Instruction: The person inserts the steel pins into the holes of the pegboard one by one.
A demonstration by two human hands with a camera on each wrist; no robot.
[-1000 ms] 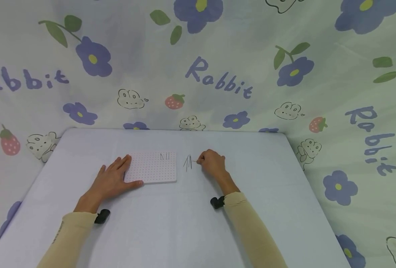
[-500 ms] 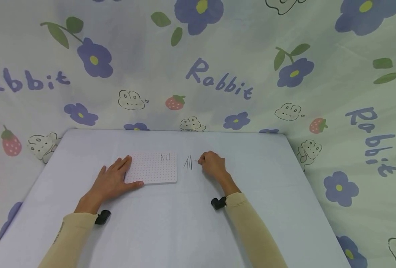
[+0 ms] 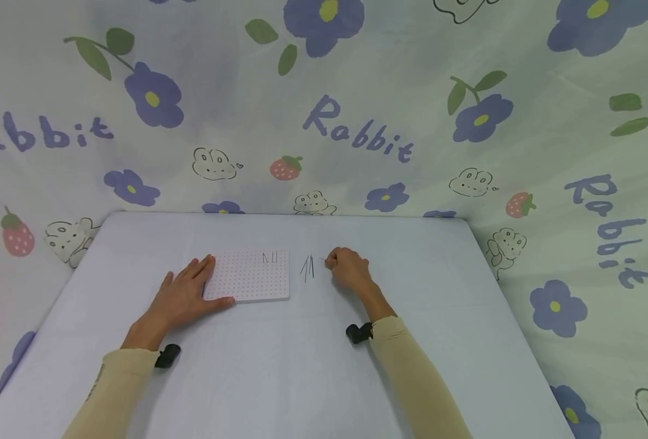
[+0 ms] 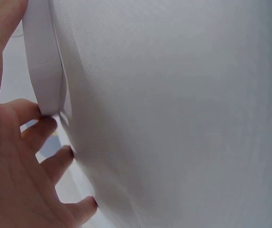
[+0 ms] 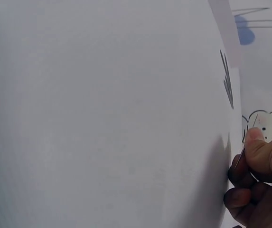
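A white board dotted with small holes point(image 3: 241, 277) lies flat on the table. Three thin dark needles point(image 3: 271, 257) stand up from it near its far right corner. My left hand point(image 3: 183, 296) is spread at the board's left end, its thumb along the front edge; the left wrist view shows those fingers against the board's side point(image 4: 43, 57). Right of the board, several loose needles point(image 3: 308, 267) lie on the tabletop. Just beyond them my right hand point(image 3: 350, 268) is low over the table, pinching one needle point(image 5: 240, 156) between thumb and forefinger.
The table point(image 3: 280, 372) has a plain white cover. A cloth point(image 3: 356, 79) printed with flowers and rabbits hangs behind it and at both sides. Black wrist cameras sit by each cuff.
My right hand has shifted slightly right, away from the loose needles, still pinching its needle. The left hand and the board have stayed in place.
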